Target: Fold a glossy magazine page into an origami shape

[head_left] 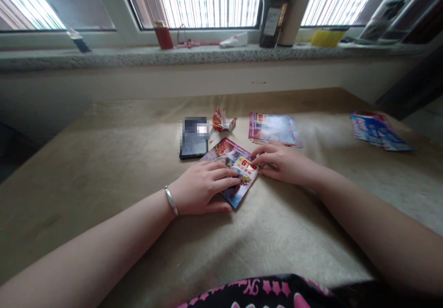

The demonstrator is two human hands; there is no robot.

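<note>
A square of colourful printed paper lies turned like a diamond on the table, with a yellow patch and red digits on it. My left hand, with a silver bangle at the wrist, rests flat on its left part, fingers stretched out and thumb apart. At the right corner, my right hand has its bent fingers and thumb closed about the paper's edge. Just beyond the paper stands a folded paper crane in red, orange and white. A dark phone with a blurred screen lies to its left.
A stack of printed sheets lies behind my right hand, and more blue printed papers lie far right. On the granite windowsill stand a red container, a lidded jar and a yellow object.
</note>
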